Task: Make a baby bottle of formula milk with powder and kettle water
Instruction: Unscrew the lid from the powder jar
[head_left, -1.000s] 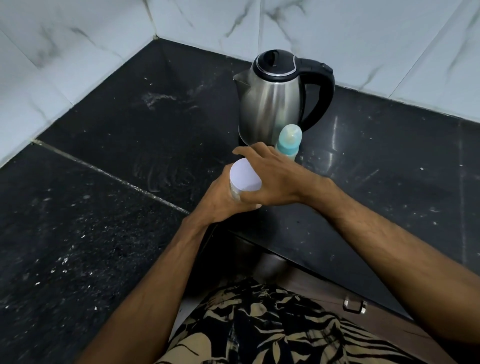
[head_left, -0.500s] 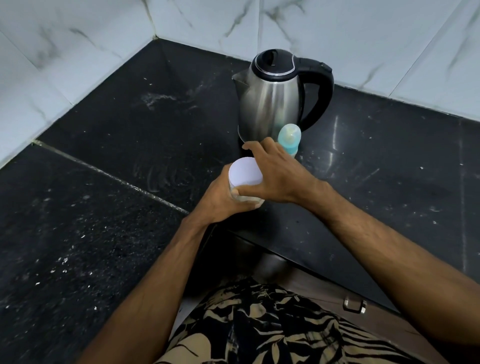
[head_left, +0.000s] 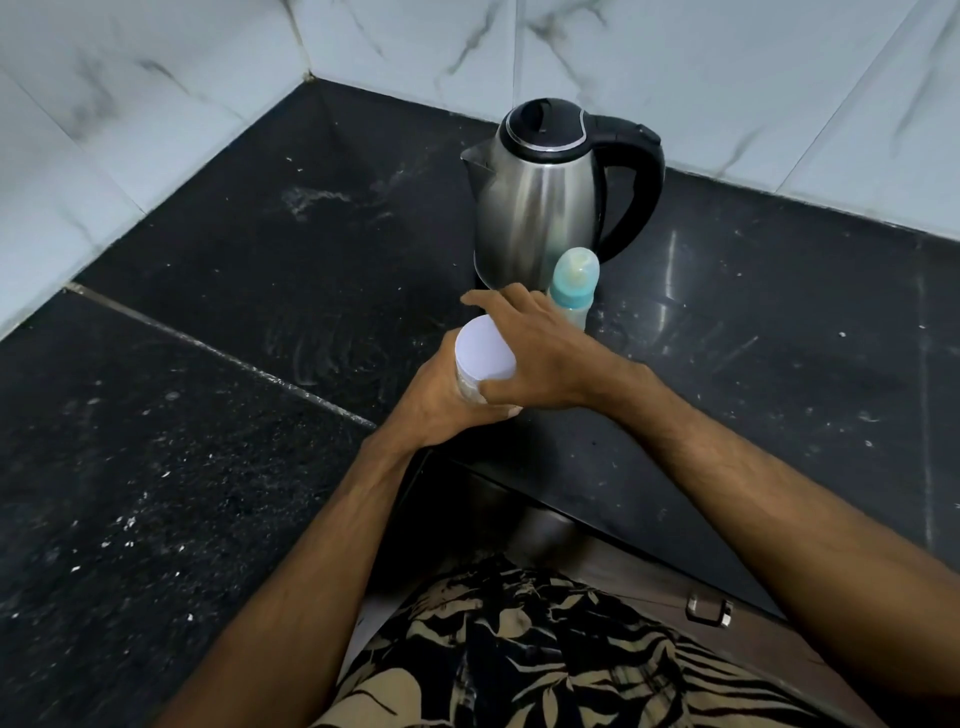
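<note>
A small clear jar with a white lid (head_left: 484, 352) stands at the front edge of the black counter. My left hand (head_left: 441, 400) wraps around its body from the left. My right hand (head_left: 535, 358) covers the lid's right side, thumb on the near rim and fingers spread over the far rim. Just behind my right hand stands a baby bottle (head_left: 573, 286) with a teal collar and a clear cap. A steel kettle (head_left: 545, 197) with a black lid and handle stands behind the bottle.
The black granite counter (head_left: 260, 322) runs into a corner of white marble wall tiles (head_left: 156, 104). A seam crosses it on the left. Below the counter edge is a dark drawer front with a metal handle (head_left: 709, 610).
My right hand has turned on the lid, the fingers sweeping further over its far side and the thumb moving along the near rim. The jar stays where it was.
</note>
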